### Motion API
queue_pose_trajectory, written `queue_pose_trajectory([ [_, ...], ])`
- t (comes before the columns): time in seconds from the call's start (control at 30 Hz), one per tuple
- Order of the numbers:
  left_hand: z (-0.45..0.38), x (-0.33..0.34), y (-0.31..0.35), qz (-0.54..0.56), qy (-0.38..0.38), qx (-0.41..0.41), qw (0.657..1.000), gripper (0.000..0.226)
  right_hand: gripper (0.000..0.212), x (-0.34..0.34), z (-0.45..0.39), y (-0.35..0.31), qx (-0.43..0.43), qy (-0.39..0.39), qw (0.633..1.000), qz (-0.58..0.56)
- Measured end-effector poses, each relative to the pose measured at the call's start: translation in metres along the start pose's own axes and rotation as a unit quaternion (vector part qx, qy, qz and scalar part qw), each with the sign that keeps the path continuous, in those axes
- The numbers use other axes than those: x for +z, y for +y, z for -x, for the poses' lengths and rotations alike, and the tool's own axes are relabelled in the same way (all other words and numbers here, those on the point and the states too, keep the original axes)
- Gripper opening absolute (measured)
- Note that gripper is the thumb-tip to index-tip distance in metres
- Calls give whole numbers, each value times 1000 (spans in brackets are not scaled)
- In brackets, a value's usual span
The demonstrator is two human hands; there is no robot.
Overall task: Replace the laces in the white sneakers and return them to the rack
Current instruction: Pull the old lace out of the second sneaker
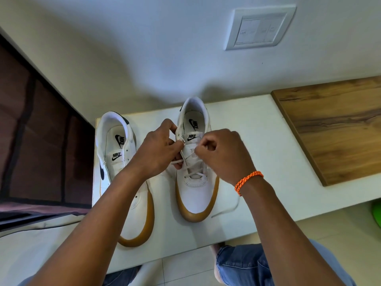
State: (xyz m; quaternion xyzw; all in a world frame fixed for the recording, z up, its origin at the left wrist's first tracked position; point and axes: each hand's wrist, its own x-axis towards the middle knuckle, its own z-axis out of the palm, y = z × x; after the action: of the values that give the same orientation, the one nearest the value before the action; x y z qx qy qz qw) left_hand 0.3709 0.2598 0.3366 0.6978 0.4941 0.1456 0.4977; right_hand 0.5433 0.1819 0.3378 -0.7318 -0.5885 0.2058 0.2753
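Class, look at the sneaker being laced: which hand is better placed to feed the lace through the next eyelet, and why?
Probably the left hand: it pinches the lace tip right at an upper eyelet of the right-hand sneaker. The right hand grips lace over the tongue.

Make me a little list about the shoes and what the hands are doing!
surface: white table
right sneaker: partly laced, white lace crossing its lower eyelets
left sneaker: no lace visible, eyelets bare
left hand: pinching the lace at an upper eyelet
right hand: pinching the lace on the other side
loose lace end: trailing on the table
wrist: orange bracelet
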Motion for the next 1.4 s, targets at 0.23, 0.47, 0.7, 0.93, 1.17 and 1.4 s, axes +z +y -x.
queue_pose_trajectory([
  [0.23,-1,0,-2,-9,-5,5,1000,12,17,4,4,-8,-20,-37,999,-28],
  [0.47,0,-1,-1,-4,-8,2,1000,11,27,5,2,-4,-7,-32,999,17],
  [0.7,-2,-1,-1,-6,2,1,1000,14,14,-1,2,-6,-4,-17,1000,-22],
  [0.93,-1,0,-1,-20,-17,7,1000,10,26,11,3,-6,-8,-67,998,8],
  [1.17,-1,0,0,-18,-15,2,1000,10,17,3,3,-9,-5,-19,1000,-21],
  [1.4,-1,-1,0,-6,-19,0,1000,12,16,9,3,-6,-2,-60,998,10],
])
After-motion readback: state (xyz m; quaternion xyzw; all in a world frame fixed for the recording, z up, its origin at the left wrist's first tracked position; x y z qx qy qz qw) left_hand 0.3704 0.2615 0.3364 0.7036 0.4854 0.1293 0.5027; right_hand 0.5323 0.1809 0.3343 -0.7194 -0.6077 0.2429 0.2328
